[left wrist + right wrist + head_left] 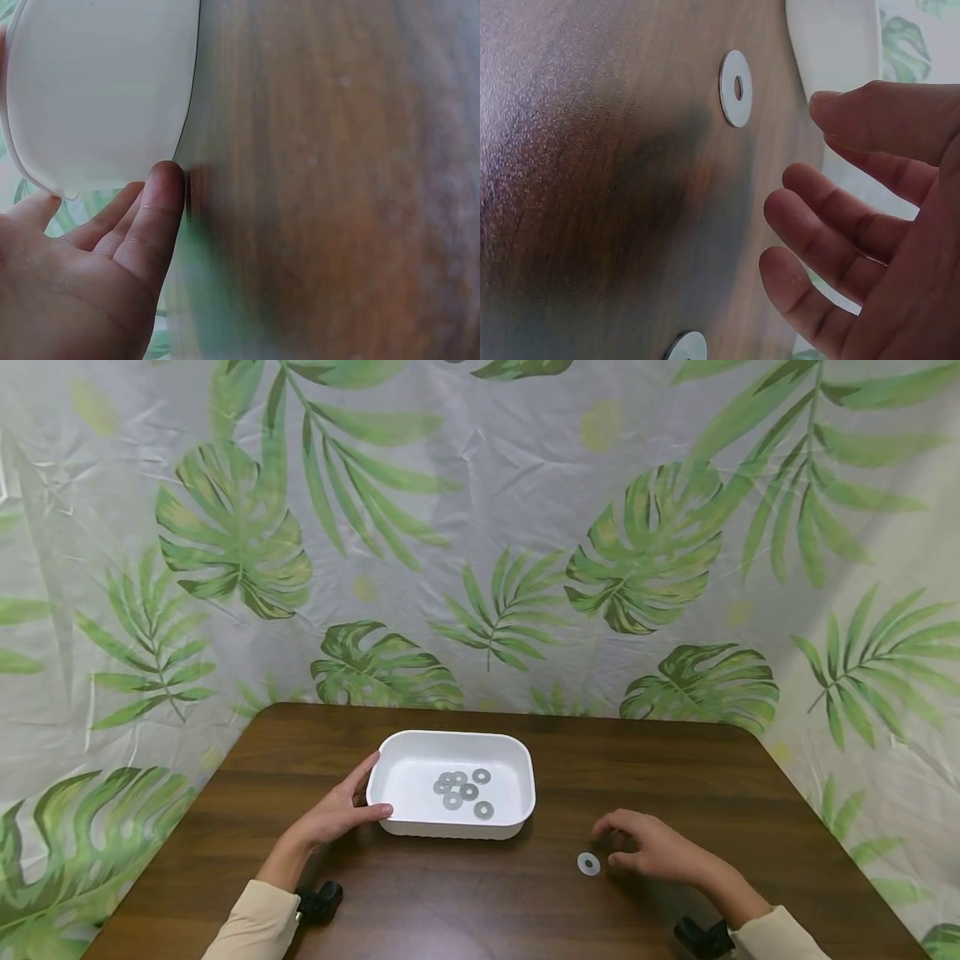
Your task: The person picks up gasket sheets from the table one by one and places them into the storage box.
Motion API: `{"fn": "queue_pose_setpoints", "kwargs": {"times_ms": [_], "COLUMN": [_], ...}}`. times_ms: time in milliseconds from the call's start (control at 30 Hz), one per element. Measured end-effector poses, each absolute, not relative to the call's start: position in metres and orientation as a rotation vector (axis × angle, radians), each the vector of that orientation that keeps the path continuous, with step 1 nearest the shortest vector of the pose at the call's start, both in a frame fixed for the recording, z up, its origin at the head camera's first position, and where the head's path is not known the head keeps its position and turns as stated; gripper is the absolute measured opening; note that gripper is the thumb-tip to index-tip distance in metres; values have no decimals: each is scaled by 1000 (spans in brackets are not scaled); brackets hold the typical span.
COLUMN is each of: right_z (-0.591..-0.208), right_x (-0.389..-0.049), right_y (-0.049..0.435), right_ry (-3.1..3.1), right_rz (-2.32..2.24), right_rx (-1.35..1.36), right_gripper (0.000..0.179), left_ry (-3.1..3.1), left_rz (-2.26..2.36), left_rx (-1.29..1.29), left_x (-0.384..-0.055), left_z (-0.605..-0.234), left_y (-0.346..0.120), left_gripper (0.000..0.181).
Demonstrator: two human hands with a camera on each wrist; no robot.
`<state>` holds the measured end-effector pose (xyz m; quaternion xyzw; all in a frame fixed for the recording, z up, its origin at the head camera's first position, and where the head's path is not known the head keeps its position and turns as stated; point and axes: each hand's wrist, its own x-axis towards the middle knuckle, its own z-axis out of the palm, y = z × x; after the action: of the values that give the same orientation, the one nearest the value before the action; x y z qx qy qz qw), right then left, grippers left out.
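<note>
A white tray [450, 829] stands on the table with several flat metal washers [468, 792] lying on its floor, a few overlapping. My left hand [333, 814] holds the tray's left end, its thumb over the near corner of the rim and its fingers along the left side. To the right of the tray, one washer [588, 864] lies flat on the wood. Just beside it is my right hand [656, 850], fingers loosely bent and holding nothing. In the right wrist view a second loose washer [688, 346] shows, cut by the bottom edge; the hand hides it in the head view.
The dark brown wooden table [637, 760] has rounded far corners. Behind it hangs a pale cloth [510, 485] printed with green leaves. A black wrist camera [321, 903] sits on the left wrist, and another [703, 937] on the right.
</note>
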<state>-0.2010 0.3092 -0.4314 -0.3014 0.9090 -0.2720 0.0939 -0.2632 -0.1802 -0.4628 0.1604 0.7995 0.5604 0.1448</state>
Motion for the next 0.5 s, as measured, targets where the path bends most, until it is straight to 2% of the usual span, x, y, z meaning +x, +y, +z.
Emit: {"fn": "queue_pose_setpoints", "kwargs": {"times_ms": [500], "right_z": [-452], "right_x": [-198], "right_y": [301], "right_ry": [2739], "right_rz": [-752], "right_rx": [-884], "right_gripper": [34], "left_ry": [2293], "left_rz": [1626], "left_rx": [462], "left_x": [-263], "left_z": [-463], "left_y": [-180], "left_gripper": [103]}}
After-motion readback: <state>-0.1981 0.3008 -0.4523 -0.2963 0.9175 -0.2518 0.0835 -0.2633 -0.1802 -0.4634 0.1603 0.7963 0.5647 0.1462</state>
